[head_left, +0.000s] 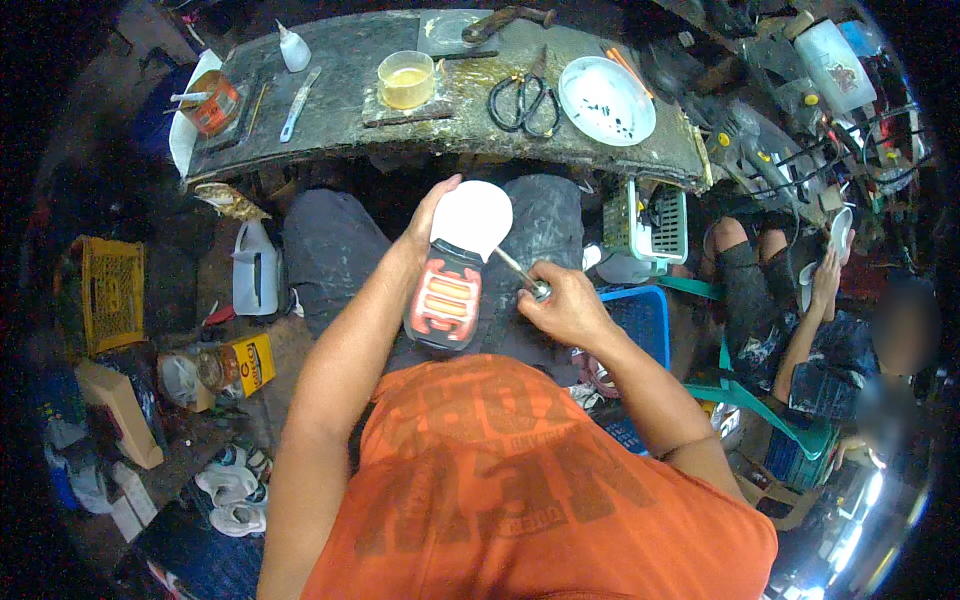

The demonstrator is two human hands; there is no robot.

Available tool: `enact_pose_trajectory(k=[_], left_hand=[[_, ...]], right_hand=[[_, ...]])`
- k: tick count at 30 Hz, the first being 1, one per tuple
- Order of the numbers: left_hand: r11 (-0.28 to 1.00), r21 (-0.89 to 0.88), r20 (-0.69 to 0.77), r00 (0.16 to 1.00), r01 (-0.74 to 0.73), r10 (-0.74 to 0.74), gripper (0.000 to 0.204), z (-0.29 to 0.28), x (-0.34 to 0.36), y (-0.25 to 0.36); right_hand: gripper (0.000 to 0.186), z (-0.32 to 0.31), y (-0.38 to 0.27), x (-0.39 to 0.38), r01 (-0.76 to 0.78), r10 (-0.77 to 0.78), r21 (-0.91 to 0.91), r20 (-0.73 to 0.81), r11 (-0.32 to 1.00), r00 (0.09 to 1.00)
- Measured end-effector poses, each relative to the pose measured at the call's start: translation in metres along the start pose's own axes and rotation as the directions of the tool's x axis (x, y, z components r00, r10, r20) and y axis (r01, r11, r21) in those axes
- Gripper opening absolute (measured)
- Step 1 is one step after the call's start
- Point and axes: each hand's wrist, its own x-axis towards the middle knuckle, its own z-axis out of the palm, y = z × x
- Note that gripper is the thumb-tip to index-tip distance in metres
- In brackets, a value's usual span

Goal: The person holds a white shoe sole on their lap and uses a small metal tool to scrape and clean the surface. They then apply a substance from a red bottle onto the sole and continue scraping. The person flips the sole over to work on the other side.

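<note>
Above my lap, my left hand (428,225) is closed round the side of a shoe sole (445,297). Its far part is smooth and white; the near part is black with a red, white and orange pattern. My right hand (568,308) grips a slim rod-like tool (515,267) whose kind I cannot make out. A round metallic piece shows at my fingers. The tool's far tip meets or lies very near the right edge of the white part; whether it touches I cannot tell.
The workbench (340,120) ahead holds a cup of yellowish liquid (406,80), black-handled scissors (525,105), a white bowl (607,100), a knife (300,105) and a squeeze bottle (293,50). A blue crate (640,315) stands right of my legs. Another person (825,340) sits farther right.
</note>
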Motion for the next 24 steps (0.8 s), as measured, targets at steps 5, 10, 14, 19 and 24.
enact_pose_trajectory(k=[5, 10, 14, 19, 24], left_hand=[[0.9, 0.271, -0.04, 0.938, 0.341, -0.344, 0.054, 0.012, -0.002, 0.0], [0.909, 0.236, 0.011, 0.934, 0.345, -0.357, 0.056, -0.002, -0.017, -0.031], [0.94, 0.209, 0.081, 0.953, 0.268, -0.29, 0.057, -0.01, -0.016, -0.038], [0.947, 0.239, 0.161, 0.953, 0.213, -0.255, 0.055, -0.018, -0.009, -0.041], [0.938, 0.289, 0.058, 0.975, 0.191, -0.216, 0.055, -0.032, 0.001, -0.052]], right_hand=[[0.027, -0.022, -0.004, -0.013, 0.302, -0.3, -0.082, 0.032, 0.95, 0.953], [0.027, -0.021, -0.014, -0.001, 0.382, -0.356, -0.22, 0.148, 0.898, 0.923], [0.026, -0.022, -0.025, 0.028, 0.49, -0.409, -0.324, 0.289, 0.809, 0.866], [0.023, -0.026, -0.038, 0.056, 0.636, -0.485, -0.362, 0.428, 0.682, 0.763], [0.022, -0.026, -0.043, 0.056, 0.656, -0.464, -0.374, 0.486, 0.656, 0.741]])
